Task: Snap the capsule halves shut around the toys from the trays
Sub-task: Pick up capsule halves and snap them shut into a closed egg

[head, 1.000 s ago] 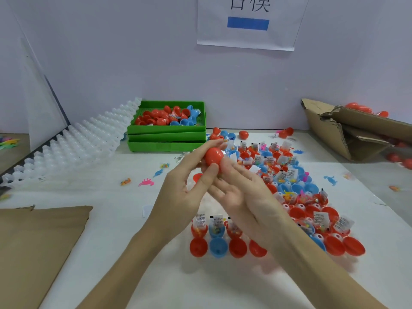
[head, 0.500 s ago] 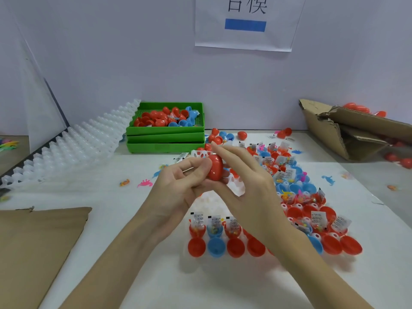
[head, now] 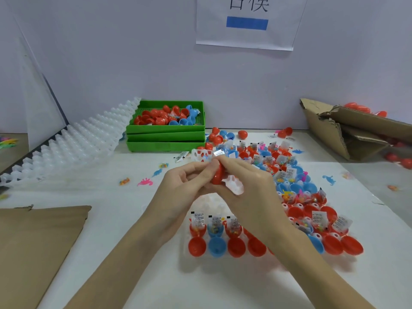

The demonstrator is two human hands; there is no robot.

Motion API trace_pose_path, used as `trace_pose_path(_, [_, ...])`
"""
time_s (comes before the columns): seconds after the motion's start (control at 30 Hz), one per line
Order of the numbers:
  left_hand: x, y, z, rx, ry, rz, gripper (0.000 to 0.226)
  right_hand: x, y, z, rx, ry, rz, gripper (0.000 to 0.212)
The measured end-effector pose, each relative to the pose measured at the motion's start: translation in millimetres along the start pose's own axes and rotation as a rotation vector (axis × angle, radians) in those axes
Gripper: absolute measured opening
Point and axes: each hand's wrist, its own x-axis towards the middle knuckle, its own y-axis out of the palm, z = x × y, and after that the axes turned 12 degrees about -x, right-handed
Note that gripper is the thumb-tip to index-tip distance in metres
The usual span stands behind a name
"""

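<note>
Your stack of green trays [head: 165, 137] sits at the back of the counter [head: 138, 230], and the top one holds a heap of loose red and blue capsule halves [head: 166, 117]. In front of you the clear plastic tray [head: 231, 253] carries rows of open red and blue halves; the nearest row [head: 227, 246] lies bare, while the row just behind it holds small bagged toys [head: 215, 223] with printed white labels. At the right a torn cardboard box [head: 347, 128] lies tipped, with red capsules visible behind and beside it.

Compared with half a second ago, your hands have drawn closer together and the red capsule [head: 218, 176] now shows less, more covered by your fingers. Your left hand [head: 185, 186] curls around its left side, and your right hand [head: 247, 186] pinches it from the right with thumb and fingers; whether the seam is fully closed cannot be told. The capsule is held above the tray, near its far rows.

The capsules are smooth, glossy, egg-shaped plastic. A white, bumpy moulded tray [head: 66, 150] leans at the left, flat brown cardboard [head: 33, 246] lies at the near left, and small pink [head: 145, 181] and blue dinosaur figures [head: 329, 179] lie scattered on the counter.
</note>
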Motion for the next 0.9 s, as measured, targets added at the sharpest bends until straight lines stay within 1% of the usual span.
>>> trace_pose_path(0.1, [0, -1, 2, 0.051, 0.011, -0.054, 0.029, -3, 6, 1, -0.083, -0.034, 0.019, 0.046])
trace_pose_path(0.17, [2, -4, 1, 0.028, -0.012, -0.029, 0.029, -3, 6, 3, -0.053, -0.028, 0.040, 0.054])
trace_pose_path(0.27, [5, -11, -6, -0.089, -0.073, 0.094, 0.036, 0, 0, 3, 0.032, -0.021, 0.038, 0.059])
trace_pose_path(0.4, [5, -18, -14, -0.245, -0.161, 0.292, 0.047, 3, -4, 3, 0.103, -0.058, -0.009, 0.055])
trace_pose_path(0.47, [4, -18, -15, -0.279, -0.186, 0.321, 0.046, 3, -4, 2, 0.125, -0.084, -0.028, 0.051])
trace_pose_path(0.57, [4, -15, -14, -0.199, -0.164, 0.223, 0.048, 3, -6, -1, 0.002, -0.089, -0.085, 0.044])
trace_pose_path(0.67, [5, -13, -10, -0.102, -0.092, 0.126, 0.050, 2, -7, 0, -0.086, -0.109, -0.099, 0.051])
trace_pose_path(0.8, [6, -13, -7, -0.118, -0.065, 0.108, 0.038, 2, -6, 1, -0.173, -0.136, -0.108, 0.048])
trace_pose_path(0.9, [5, -11, -2, -0.110, -0.072, 0.107, 0.034, 3, -9, 1, -0.222, -0.129, -0.046, 0.052])
